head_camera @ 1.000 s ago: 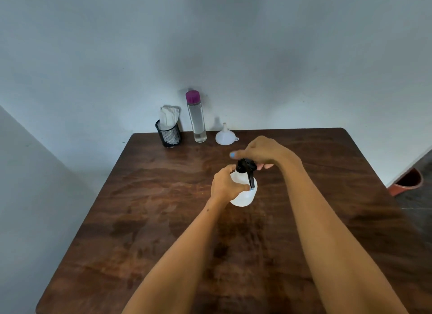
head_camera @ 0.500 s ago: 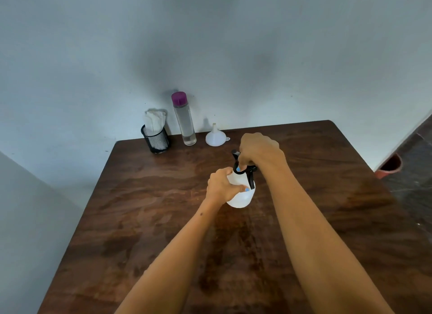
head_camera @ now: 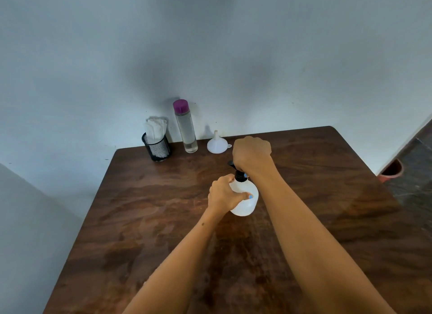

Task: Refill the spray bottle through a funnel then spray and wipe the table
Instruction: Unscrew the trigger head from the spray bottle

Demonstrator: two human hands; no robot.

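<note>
A white spray bottle (head_camera: 245, 203) with a black trigger head (head_camera: 238, 174) stands upright in the middle of the brown wooden table (head_camera: 145, 220). My left hand (head_camera: 223, 194) grips the bottle's round body from the left. My right hand (head_camera: 252, 155) is curled over the black head from above, hiding most of it. At the table's far edge, a white funnel (head_camera: 216, 145) sits upside down, spout up. To its left stands a tall clear water bottle (head_camera: 186, 131) with a purple cap.
A black mesh cup (head_camera: 157, 148) holding folded white cloths (head_camera: 154, 130) stands at the far left corner, against the wall. A reddish pot (head_camera: 391, 171) sits on the floor beyond the table's right edge.
My right hand has closed from a fingertip hold into a full fist over the spray head. The nozzle now points away to the left. The camera view has shifted right.
</note>
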